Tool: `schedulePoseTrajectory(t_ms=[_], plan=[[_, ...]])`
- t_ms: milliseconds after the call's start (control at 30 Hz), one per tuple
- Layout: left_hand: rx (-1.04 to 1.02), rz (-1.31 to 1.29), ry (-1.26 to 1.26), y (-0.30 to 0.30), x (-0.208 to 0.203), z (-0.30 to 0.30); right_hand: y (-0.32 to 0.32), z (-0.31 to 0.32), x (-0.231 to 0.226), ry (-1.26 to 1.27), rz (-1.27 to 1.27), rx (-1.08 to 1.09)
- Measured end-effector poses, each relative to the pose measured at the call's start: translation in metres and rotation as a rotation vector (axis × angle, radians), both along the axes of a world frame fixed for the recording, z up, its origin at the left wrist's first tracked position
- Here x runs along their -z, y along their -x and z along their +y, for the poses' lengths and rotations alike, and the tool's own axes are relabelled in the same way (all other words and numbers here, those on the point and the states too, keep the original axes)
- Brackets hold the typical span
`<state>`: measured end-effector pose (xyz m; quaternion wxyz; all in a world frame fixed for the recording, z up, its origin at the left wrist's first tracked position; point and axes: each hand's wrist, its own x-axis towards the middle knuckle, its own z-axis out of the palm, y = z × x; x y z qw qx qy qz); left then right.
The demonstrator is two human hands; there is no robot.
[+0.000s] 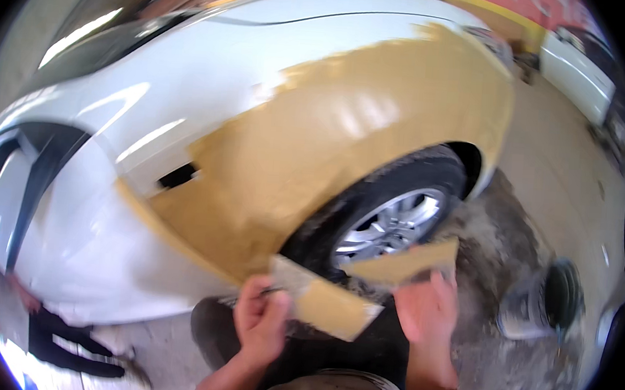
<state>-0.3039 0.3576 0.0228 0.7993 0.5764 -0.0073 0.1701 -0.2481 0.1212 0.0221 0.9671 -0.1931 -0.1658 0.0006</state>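
Note:
My left hand (262,320) is closed on the end of a flat rectangular putty board (330,308), smeared with tan body filler. My right hand (428,308) grips a wide flat spreader (413,262), its face also coated in tan filler. Both tools are held low in front of the car's wheel (396,219), a small gap between them. Behind them, a smooth layer of tan filler (361,119) covers much of the white car's fender (212,72), from the wheel arch toward the door edge. Motion blurs both hands slightly.
A dirty bucket (525,311) stands on the stained floor to the right. Another person (32,313) is at the far left, beside the car's door (98,252). A rectangular hole (177,176) opens in the fender. A white car panel (574,79) is at the upper right.

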Motion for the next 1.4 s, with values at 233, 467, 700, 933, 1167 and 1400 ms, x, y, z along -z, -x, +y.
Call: schedulePoseTrajectory(t_ms=[233,467,700,933,1167,1400], plan=[[0.067,0.002,0.073,0.006,-0.022,0.004,0.018,0.015,0.005,0.834,-0.397,0.082],[-0.141,-0.066,0.177,0.021,-0.027,0.021,-0.002,0.009,0.057,1.128,-0.152,0.034],[-0.622,-0.370,-0.022,0.023,-0.037,0.022,-0.055,0.005,0.073,0.131,0.542,-0.098],[-0.781,-0.504,-0.229,0.026,-0.042,0.013,-0.022,0.090,-0.016,0.981,-0.687,0.685],[-0.789,-0.536,-0.386,0.039,-0.057,0.004,-0.016,0.118,-0.055,1.030,-1.026,0.671],[-0.642,-0.424,-0.480,0.049,-0.063,0.022,-0.007,0.138,-0.064,1.179,-1.037,0.741]])
